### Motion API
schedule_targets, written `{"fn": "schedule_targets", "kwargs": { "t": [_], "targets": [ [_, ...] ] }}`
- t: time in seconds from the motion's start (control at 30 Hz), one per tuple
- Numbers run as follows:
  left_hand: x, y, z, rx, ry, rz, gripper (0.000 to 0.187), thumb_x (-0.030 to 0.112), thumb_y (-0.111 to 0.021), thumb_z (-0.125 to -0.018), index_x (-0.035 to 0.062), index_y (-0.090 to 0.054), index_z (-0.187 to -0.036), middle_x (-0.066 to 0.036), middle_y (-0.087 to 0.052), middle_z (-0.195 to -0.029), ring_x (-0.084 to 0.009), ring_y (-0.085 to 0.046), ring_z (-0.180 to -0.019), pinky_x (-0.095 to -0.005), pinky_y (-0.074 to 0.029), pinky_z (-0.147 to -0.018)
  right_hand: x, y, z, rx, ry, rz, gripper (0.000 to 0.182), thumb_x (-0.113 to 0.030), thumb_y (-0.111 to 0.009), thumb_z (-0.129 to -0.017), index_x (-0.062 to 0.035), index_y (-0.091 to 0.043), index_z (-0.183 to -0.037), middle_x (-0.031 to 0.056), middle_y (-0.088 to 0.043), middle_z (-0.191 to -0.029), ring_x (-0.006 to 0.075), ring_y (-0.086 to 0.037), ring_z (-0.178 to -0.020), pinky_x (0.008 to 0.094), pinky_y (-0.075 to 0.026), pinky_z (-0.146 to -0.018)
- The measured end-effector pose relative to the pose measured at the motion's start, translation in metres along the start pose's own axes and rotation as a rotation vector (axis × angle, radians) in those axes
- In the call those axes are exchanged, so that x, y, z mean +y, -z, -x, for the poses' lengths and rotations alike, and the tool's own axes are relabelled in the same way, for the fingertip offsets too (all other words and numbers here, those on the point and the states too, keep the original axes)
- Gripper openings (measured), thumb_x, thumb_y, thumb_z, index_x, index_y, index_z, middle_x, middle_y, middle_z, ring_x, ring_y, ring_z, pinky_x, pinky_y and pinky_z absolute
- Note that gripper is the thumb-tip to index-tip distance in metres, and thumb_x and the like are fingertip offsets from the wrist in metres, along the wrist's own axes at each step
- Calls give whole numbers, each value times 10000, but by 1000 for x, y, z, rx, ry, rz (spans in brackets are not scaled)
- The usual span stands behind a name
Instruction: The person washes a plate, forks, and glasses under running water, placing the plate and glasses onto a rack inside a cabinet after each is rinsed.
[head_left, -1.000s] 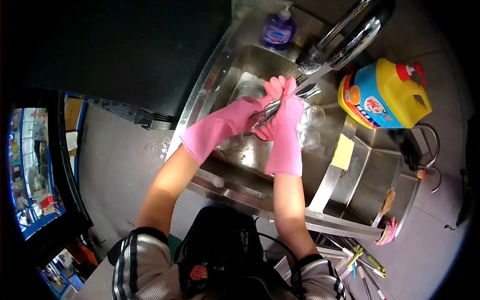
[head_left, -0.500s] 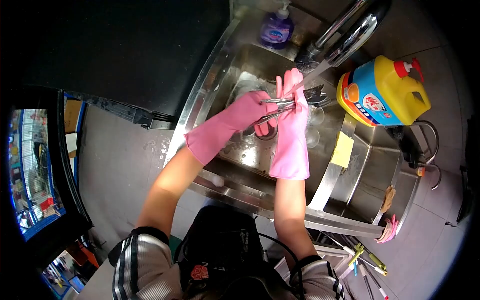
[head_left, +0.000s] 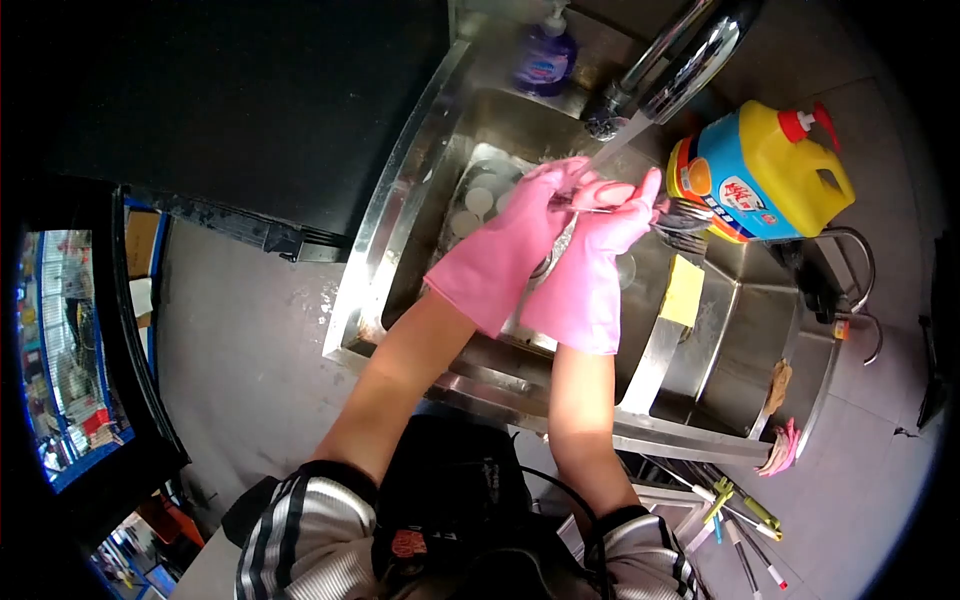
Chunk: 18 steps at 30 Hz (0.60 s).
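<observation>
Both my hands wear pink rubber gloves and meet over the left basin of a steel sink [head_left: 400, 230], in the stream of running water [head_left: 615, 145]. My right hand [head_left: 605, 240] is closed around a bunch of metal forks [head_left: 685, 213], their tined heads sticking out to the right past the fingers. Curled over the handle end of the bunch, my left hand [head_left: 535, 220] is closed too, and its glove hides most of the handles. Below the hands, pale round items [head_left: 482, 200] and a clear glass [head_left: 625, 270] show in the basin.
A chrome faucet [head_left: 700, 65] reaches over the basin. A purple soap bottle [head_left: 547, 62] stands at the back, a yellow detergent jug [head_left: 770, 175] to the right. A yellow cloth [head_left: 682, 290] lies on the divider, and pink gloves [head_left: 780, 447] hang at the right edge.
My hands have come closer together and shifted right with the forks. The left hand has moved farther over the handles, and the right fingers, stretched out before, are now curled.
</observation>
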<state>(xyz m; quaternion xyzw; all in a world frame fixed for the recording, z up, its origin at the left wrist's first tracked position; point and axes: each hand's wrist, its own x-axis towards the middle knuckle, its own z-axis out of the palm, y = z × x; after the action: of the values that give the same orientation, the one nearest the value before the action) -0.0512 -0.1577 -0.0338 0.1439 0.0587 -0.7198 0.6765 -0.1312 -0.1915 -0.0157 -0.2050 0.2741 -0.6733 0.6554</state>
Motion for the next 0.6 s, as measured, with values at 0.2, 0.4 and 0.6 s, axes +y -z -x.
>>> {"fn": "schedule_targets", "kwargs": {
  "t": [0.2, 0.4, 0.6],
  "targets": [
    [4, -44, -12, 11, -137, -330, 253, 180, -579, -1006, -66, -631, -1024, -96, -679, -852, -228, -678, -807, -362, -571, -739, -11, 8, -3, 52, -73, -385, 588, -434, -440, -1067, 20, -553, -711, 266, -637, -881, 367, -649, -880, 492, -545, -874],
    [18, -31, 10, 159, -57, -1476, 290, 291, -573, -990, 24, -682, -960, -78, -682, -831, -151, -654, -707, -286, -506, -630, -16, 23, -1, 116, -151, -244, 468, -426, -432, -1074, -89, -459, -750, 43, -438, -675, 170, -391, -579, 349, -431, -648],
    [55, -22, 51, -273, 398, -1204, 274, 219, -679, -960, 40, -650, -1166, -42, -700, -939, -122, -653, -744, -271, -513, -646, -3, 11, 30, 62, -475, 292, 542, -501, -344, -1078, -39, -626, -1097, 92, -643, -794, 215, -606, -655, 354, -535, -640]
  ]
}}
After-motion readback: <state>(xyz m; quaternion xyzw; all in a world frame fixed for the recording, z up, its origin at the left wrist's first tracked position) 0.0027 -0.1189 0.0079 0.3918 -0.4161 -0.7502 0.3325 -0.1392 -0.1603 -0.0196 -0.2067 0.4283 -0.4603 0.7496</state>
